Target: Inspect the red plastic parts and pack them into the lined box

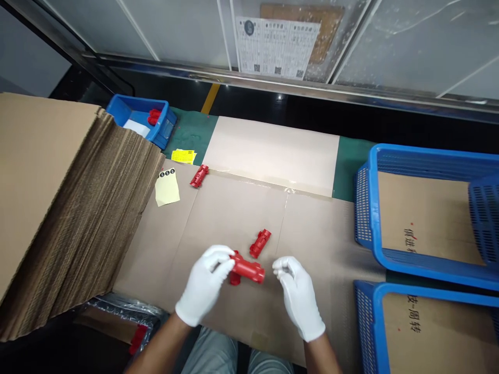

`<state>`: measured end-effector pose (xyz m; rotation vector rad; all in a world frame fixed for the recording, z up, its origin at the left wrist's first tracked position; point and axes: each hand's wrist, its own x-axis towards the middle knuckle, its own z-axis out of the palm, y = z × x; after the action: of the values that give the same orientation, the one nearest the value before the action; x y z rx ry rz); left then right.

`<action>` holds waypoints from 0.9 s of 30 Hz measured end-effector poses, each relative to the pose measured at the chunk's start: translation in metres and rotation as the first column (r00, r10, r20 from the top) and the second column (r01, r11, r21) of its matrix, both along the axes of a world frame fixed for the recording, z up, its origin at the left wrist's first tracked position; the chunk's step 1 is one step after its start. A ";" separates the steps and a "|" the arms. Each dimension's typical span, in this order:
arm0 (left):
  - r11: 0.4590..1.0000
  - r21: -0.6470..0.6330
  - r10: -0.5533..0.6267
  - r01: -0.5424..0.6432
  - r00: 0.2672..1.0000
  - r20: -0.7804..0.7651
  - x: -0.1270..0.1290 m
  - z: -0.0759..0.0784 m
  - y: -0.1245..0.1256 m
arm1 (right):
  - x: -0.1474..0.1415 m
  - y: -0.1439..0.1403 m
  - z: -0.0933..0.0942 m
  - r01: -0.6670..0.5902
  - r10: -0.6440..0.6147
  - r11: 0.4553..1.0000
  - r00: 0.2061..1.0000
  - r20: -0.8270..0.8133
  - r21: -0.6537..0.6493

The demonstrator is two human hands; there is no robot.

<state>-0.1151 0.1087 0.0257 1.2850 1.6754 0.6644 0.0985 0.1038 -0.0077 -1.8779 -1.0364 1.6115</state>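
Red plastic tube fitting (246, 269): held just above the cardboard sheet (234, 218), near its front edge and about midway along it. Long axis runs left to right, tilted slightly down toward the right; a short stub projects underneath at its left end. Glossy, moulded, cylindrical.

Left hand (206, 285), white glove, closed around the fitting's left end. Right hand (298, 296), also gloved, fingers curled, just beside the free right end, not touching; grips nothing visible. Left hand is thus the nearer.

Second red fitting (260, 243) lies flat just behind, apart. Third fitting (199, 176) toward the sheet's rear left, near a yellow tag (167, 188). Corrugated board stack (66, 208) at left; blue mesh baskets (368, 208) at right, cardboard-lined.
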 end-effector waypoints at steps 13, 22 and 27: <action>0.708 -0.326 -0.691 0.626 0.710 -0.135 -0.059 -0.059 0.042 | -0.009 0.068 -0.036 -0.359 0.362 0.932 0.902 0.237 -0.057; 0.929 -0.075 -0.365 0.362 0.931 -0.019 -0.011 -0.035 0.035 | -0.017 0.054 0.005 -0.196 0.194 0.981 0.974 0.115 0.005; 0.886 -0.275 -0.200 0.373 0.843 0.500 0.018 -0.012 0.027 | -0.026 0.045 0.038 -0.058 0.057 0.998 0.997 -0.059 -0.011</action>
<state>-0.0971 0.1356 0.0141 0.9879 1.1126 0.4044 0.0722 0.1488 0.0307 -1.8127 -1.0670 1.6993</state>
